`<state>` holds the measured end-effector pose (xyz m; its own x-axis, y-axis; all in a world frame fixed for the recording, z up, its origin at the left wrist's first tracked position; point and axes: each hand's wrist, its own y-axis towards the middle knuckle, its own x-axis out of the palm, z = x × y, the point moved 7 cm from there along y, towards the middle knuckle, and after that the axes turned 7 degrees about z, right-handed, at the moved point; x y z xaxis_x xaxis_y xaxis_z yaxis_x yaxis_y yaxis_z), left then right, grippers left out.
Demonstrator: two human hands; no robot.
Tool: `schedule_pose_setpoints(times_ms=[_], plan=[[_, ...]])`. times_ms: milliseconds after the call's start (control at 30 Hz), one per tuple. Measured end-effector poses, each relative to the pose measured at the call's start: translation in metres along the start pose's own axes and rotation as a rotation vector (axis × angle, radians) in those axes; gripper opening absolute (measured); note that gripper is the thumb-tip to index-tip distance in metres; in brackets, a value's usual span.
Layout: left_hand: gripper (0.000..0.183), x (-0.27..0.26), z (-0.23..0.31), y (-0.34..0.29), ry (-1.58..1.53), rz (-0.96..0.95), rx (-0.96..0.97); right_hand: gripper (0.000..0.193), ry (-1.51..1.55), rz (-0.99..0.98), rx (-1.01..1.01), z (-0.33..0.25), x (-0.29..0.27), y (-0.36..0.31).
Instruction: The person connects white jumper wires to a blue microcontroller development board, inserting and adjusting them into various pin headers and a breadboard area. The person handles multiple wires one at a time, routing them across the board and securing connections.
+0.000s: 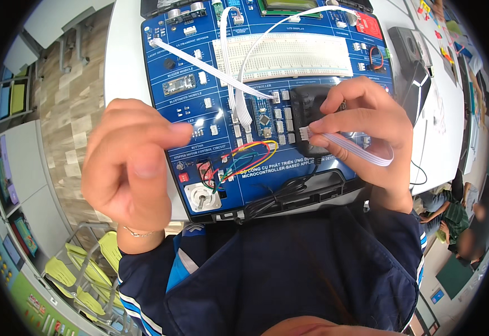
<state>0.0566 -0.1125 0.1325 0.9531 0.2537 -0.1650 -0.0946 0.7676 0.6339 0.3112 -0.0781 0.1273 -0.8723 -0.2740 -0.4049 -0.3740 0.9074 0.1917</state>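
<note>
RIBBON CABLE HELD OVER THE BOARD

From where I stand, the white-plugged ribbon cable (357, 152) is raised over the blue board (239, 192). The right hand (370, 126) pinches it at the plug, between thumb and forefinger. Clock positions, from the plug:

- 12 o'clock: white plug-in panel (283, 56).
- 9 o'clock: left hand (132, 159), fingers curled; I cannot tell whether its fingertips meet.
- 8 o'clock: small motor (202, 199), wired at the board's edge.
</note>
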Motion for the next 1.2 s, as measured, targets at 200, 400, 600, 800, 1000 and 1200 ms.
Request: schedule_pose_setpoints(times_ms=[200, 400, 600, 800, 1000, 1200], plan=[[0.017, -0.010, -0.039, 0.003, 0.128, 0.195, -0.258, 0.024, -0.064, -0.027, -0.010, 0.003, -0.004, 0.002], [0.030, -0.020, -0.105, 0.012, 0.126, 0.391, -0.480, 0.028, -0.043, 0.043, -0.045, 0.006, -0.012, 0.002], [0.041, -0.024, -0.162, 0.025, -0.067, 0.512, -0.557, 0.024, -0.062, 0.084, -0.139, 0.005, -0.014, 0.006], [0.038, -0.037, -0.206, 0.057, -0.168, 0.615, -0.502, 0.022, -0.202, 0.023, -0.196, -0.003, -0.011, 0.009], [0.040, -0.041, -0.223, 0.071, -0.138, 0.618, -0.612, 0.018, -0.232, 0.015, -0.202, -0.005, -0.013, 0.009], [0.049, -0.024, -0.209, 0.073, 0.002, 0.466, -0.610, 0.020, -0.205, 0.004, -0.274, -0.001, -0.013, 0.008]])
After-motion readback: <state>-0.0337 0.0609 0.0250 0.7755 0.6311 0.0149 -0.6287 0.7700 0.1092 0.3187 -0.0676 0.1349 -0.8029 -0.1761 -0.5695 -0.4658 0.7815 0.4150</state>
